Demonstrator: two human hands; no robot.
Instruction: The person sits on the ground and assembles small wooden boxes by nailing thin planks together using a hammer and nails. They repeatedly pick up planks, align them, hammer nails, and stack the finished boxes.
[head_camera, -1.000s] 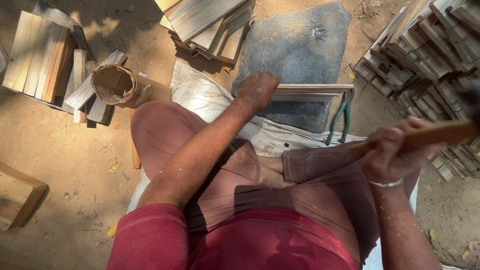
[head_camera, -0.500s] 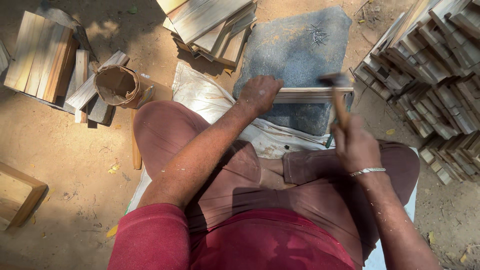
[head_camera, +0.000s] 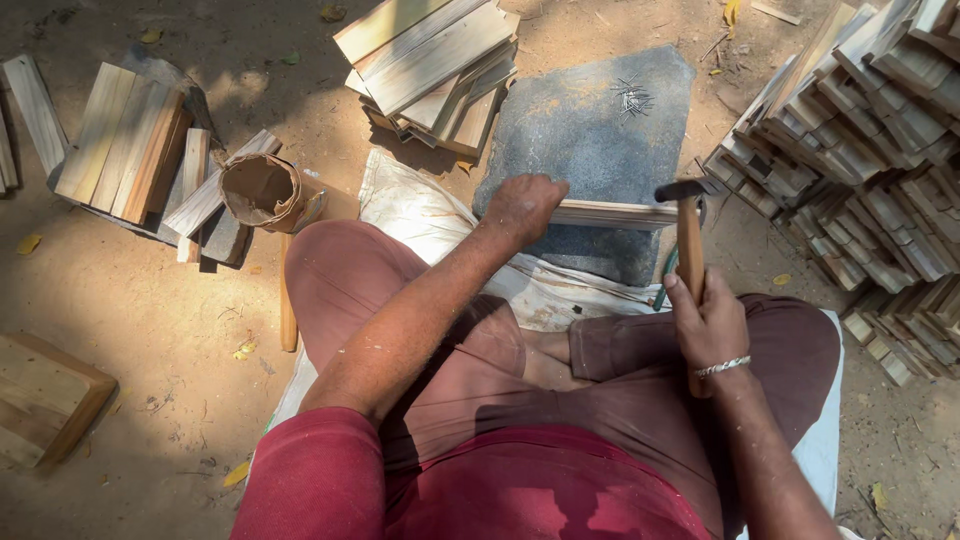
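I sit cross-legged on a white sack (head_camera: 420, 215) on bare earth. My left hand (head_camera: 522, 207) presses down on the left end of a thin wooden frame piece (head_camera: 615, 214) that lies on a grey stone slab (head_camera: 590, 140). My right hand (head_camera: 708, 318) grips the wooden handle of a hammer (head_camera: 688, 235). Its dark metal head rests at the right end of the wooden piece. A small heap of nails (head_camera: 632, 97) lies on the slab's far part.
Stacks of wooden slats stand at the back (head_camera: 435, 65), the far left (head_camera: 125, 140) and the right (head_camera: 870, 150). A torn cardboard tube (head_camera: 262, 192) lies left of my knee, with a wooden stick (head_camera: 287, 300) beside it. A wooden box corner (head_camera: 45, 400) shows at lower left. Green-handled pliers (head_camera: 664, 275) lie by the slab.
My right hand swung the hammer down from a raised position at the right onto the right end of the wooden piece. My left hand stayed on the piece.
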